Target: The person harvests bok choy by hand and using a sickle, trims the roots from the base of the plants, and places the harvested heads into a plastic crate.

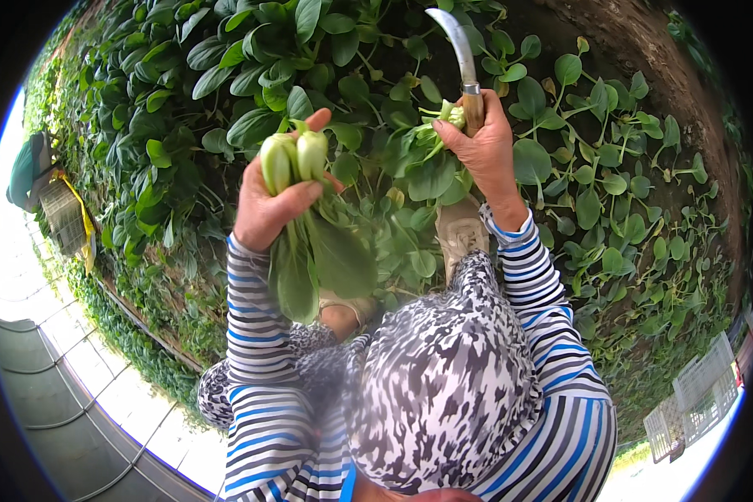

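My left hand (260,210) grips two small heads of bok choy (312,157), their pale green bases upward and their leaves hanging over my forearm and lap. In my right hand (488,147) is a sickle with a wooden handle (473,112), its curved metal blade (459,49) pointing up and away from me. The same hand also pinches a bunch of loose green leaves (428,179) with cut stem ends beside the handle. The hands are apart, both raised above the growing plants.
Dense leafy greens (163,113) grow ahead and left; sparser plants (602,182) stand at right beside bare soil (659,56). My shoe (461,238) is among the plants. Plastic crates stand far left (63,216) and far right (706,383). A ribbed greenhouse wall (44,376) curves at lower left.
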